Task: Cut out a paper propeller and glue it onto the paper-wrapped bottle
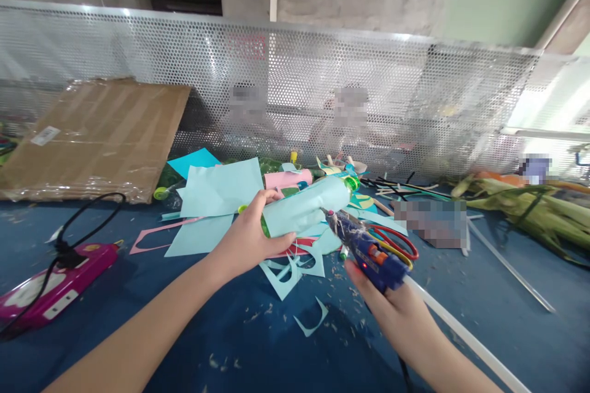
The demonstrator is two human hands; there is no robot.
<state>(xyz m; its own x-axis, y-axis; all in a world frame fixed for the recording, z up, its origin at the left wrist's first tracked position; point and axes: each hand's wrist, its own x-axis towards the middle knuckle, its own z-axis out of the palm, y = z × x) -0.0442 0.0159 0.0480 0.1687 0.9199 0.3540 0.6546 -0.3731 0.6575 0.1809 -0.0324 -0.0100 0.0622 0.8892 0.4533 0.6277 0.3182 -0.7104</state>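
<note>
My left hand (249,227) grips a green plastic bottle (353,183) near its base, holding it tilted above the table. Light blue paper (306,206) is wrapped around most of the bottle, and the bottle's neck end points right. In my right hand (391,307) is a blue hot glue gun (369,252) with an orange part and a small red light. A long white glue stick (461,331) sticks out from its back. The gun's nozzle is close to the paper; whether it touches, I cannot tell. Strands of glue cling around the nozzle.
Light blue paper sheets (225,190) and cut paper scraps (281,279) lie around the bottle. Scissors with red handles (405,242) sit behind the gun. A pink power strip (59,288) is at left, cardboard (96,141) behind it, corn husks (520,202) at right. A perforated metal screen (295,92) stands behind.
</note>
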